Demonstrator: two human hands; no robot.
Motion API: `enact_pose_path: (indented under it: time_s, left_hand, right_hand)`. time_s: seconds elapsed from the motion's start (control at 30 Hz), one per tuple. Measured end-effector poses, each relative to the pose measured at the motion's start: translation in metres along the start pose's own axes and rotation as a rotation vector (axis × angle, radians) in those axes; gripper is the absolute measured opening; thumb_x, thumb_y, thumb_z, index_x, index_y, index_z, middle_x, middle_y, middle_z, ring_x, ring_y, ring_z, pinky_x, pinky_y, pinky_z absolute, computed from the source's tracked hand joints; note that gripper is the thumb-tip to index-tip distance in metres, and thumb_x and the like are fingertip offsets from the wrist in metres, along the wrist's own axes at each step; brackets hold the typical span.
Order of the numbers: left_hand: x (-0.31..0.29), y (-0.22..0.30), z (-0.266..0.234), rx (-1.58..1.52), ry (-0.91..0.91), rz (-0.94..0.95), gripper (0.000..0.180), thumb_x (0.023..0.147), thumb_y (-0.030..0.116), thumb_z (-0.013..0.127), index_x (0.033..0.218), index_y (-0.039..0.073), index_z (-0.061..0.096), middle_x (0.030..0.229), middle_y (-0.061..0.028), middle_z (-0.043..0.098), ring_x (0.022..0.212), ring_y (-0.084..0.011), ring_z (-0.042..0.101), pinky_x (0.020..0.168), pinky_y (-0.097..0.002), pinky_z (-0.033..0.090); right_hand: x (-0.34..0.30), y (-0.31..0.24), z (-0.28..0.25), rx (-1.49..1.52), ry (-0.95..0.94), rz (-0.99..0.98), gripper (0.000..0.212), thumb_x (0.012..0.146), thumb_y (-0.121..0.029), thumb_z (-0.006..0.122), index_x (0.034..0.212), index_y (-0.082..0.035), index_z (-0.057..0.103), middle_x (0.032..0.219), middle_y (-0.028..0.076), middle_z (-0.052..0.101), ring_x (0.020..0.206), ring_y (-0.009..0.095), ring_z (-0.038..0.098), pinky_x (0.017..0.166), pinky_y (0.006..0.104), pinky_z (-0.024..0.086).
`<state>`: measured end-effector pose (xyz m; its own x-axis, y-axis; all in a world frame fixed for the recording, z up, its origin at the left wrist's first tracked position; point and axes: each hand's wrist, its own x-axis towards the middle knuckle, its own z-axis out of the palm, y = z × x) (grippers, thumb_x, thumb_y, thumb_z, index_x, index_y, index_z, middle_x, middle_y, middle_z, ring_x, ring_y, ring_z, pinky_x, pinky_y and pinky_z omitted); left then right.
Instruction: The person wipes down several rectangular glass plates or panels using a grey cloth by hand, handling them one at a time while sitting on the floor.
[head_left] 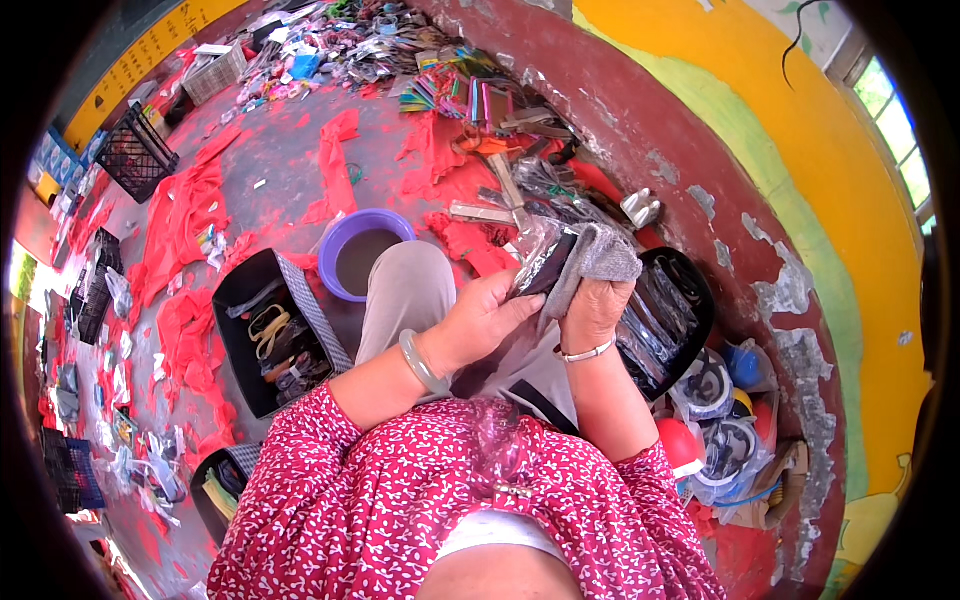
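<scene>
My left hand (pixel 488 318) is closed on one end of a dark flat item in clear plastic wrap (pixel 543 268); its exact kind I cannot make out. A bunched grey cloth (pixel 606 257) is gripped by my right hand (pixel 596 312) and lies against the side of the wrapped item. Both hands are held above my lap, close together. Just beyond my right wrist, a black bin (pixel 707 322) holds similar dark items in clear wrap. To my left, a purple basin (pixel 328 262) contains murky liquid.
On the left stands a black bin with a checked side (pixel 228 352), full of mixed small goods. Bagged round items (pixel 728 450) sit beside the peeling wall (pixel 790 370). Red sheeting (pixel 185 240) litters the floor. Farther off are a black crate (pixel 138 155) and heaped goods (pixel 370 45).
</scene>
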<state>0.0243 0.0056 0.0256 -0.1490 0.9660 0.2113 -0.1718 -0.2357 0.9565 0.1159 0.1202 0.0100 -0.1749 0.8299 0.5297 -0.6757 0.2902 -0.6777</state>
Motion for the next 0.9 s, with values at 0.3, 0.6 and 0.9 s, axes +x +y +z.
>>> enact_pose_path:
  time_s: [0.3, 0.6, 0.9]
  left_hand:
    - [0.004, -0.002, 0.003, 0.031, -0.01, 0.017, 0.018, 0.09, 0.014, 0.051, 0.1, 0.0, 0.054, 0.083, 0.0016, 0.056, 0.075, -0.0052, 0.049, 0.067, -0.0221, 0.043]
    - [0.013, 0.004, -0.005, 0.372, 0.052, 0.103, 0.017, 0.085, 0.017, 0.054, 0.089, 0.0, 0.057, 0.067, -0.0088, 0.057, 0.063, -0.0116, 0.054, 0.059, -0.0274, 0.044]
    - [0.006, 0.023, -0.056, 0.838, -0.149, 0.106, 0.015, 0.082, 0.012, 0.056, 0.092, 0.002, 0.056, 0.068, -0.0104, 0.056, 0.063, -0.0193, 0.056, 0.058, -0.0302, 0.042]
  right_hand:
    - [0.016, -0.006, 0.0, -0.391, -0.097, -0.382, 0.011, 0.086, -0.008, 0.056, 0.083, 0.0, 0.063, 0.083, 0.003, 0.062, 0.077, 0.01, 0.056, 0.073, 0.025, 0.045]
    - [0.017, -0.001, -0.012, -0.169, 0.12, -0.095, 0.012, 0.085, -0.006, 0.055, 0.09, 0.001, 0.064, 0.089, 0.006, 0.063, 0.08, 0.011, 0.057, 0.073, 0.0242, 0.046]
    - [0.035, -0.029, -0.069, -0.096, -0.177, 0.414, 0.039, 0.083, -0.026, 0.06, 0.113, -0.003, 0.051, 0.102, 0.007, 0.058, 0.088, 0.016, 0.056, 0.073, 0.0277, 0.048]
